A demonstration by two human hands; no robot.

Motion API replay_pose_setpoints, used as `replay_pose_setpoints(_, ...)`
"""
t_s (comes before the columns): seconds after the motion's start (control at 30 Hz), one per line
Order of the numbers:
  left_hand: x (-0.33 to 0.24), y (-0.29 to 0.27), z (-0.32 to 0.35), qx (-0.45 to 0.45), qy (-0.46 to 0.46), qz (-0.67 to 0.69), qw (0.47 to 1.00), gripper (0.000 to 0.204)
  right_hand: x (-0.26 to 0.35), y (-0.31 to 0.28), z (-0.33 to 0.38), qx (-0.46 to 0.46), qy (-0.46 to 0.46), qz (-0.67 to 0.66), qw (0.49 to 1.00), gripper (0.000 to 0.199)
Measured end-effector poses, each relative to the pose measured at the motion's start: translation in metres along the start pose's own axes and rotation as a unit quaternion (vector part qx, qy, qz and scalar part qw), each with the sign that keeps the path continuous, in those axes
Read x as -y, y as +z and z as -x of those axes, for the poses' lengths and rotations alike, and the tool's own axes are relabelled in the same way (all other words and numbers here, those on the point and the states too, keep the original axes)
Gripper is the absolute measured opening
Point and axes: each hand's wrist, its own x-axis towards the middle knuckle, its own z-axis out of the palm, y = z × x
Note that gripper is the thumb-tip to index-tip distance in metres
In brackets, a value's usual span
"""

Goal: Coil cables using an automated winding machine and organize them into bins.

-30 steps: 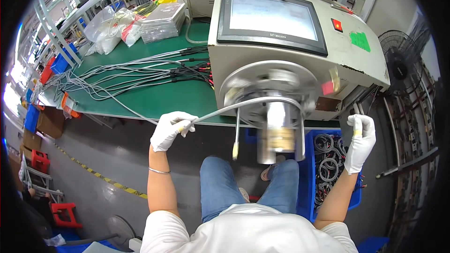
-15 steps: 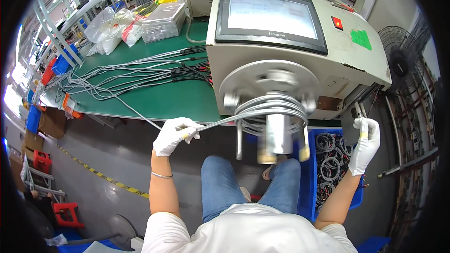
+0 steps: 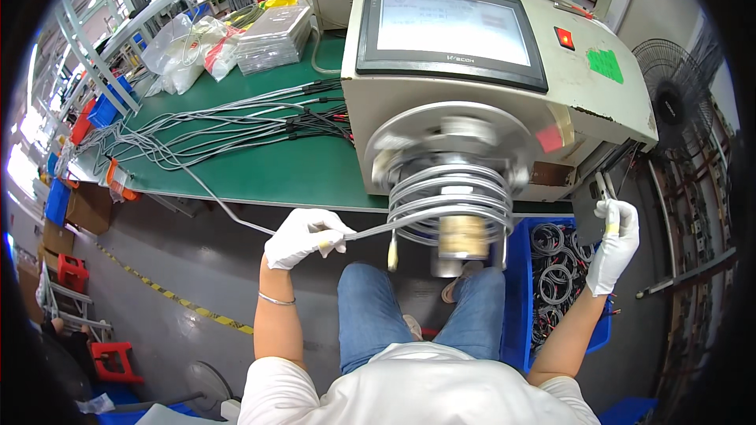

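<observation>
Gloved in white, my left hand (image 3: pixel 303 238) is closed round a grey cable (image 3: pixel 370 231) that runs from the table to the winding head. The cable lies in several loops round the pegs of the winding head (image 3: pixel 461 236), whose middle is smeared by motion. Behind the loops is a round metal plate (image 3: pixel 394 130) on the front of a cream machine (image 3: pixel 362 110). My right hand (image 3: pixel 616 244), also gloved, is at the machine's right side with its fingers pressed together by the lower end of two pale rods (image 3: pixel 605 183). What those fingers grip is hidden.
On the green table (image 3: pixel 236 177) lie several grey cables (image 3: pixel 213 138) with dark ends. Plastic bags (image 3: pixel 185 55) and clear trays (image 3: pixel 276 35) sit behind them. A blue bin (image 3: pixel 516 299) with coiled cables (image 3: pixel 555 283) stands below right. A screen (image 3: pixel 453 27) tops the machine; a fan (image 3: pixel 669 102) is at right.
The winding head has turned and the cable loops now spread further along the pegs. My left hand has shifted slightly right and nearer. A blurred pink patch shows beside the plate. My right hand stays put.
</observation>
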Motion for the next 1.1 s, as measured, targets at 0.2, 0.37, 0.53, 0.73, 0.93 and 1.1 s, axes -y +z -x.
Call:
replay_pose_setpoints(0.2,-0.014,0.015,0.001,0.002,0.008,0.064,0.998,0.021,-0.002,0.001,0.000,0.013,0.003,-0.025,1.000,0.009)
replay_pose_setpoints(0.37,-0.026,0.036,-0.003,-0.023,0.079,0.085,0.993,0.022,0.004,0.004,0.001,0.019,-0.005,-0.022,1.000,0.008)
replay_pose_setpoints(0.53,-0.039,0.056,-0.010,-0.073,0.067,0.126,0.987,0.044,0.018,0.017,0.011,0.075,0.001,-0.034,0.997,0.008)
replay_pose_setpoints(0.73,-0.053,0.072,-0.014,-0.062,0.115,0.136,0.982,0.103,0.034,0.040,0.021,0.207,-0.055,-0.088,0.973,0.018)
replay_pose_setpoints(0.93,-0.068,0.085,-0.005,-0.039,0.086,-0.039,0.995,0.125,0.055,0.057,0.025,0.268,-0.124,-0.097,0.950,0.078)
replay_pose_setpoints(1.1,-0.069,0.108,-0.011,-0.164,0.078,-0.200,0.963,0.091,0.059,0.071,0.018,0.322,-0.245,-0.020,0.914,0.100)
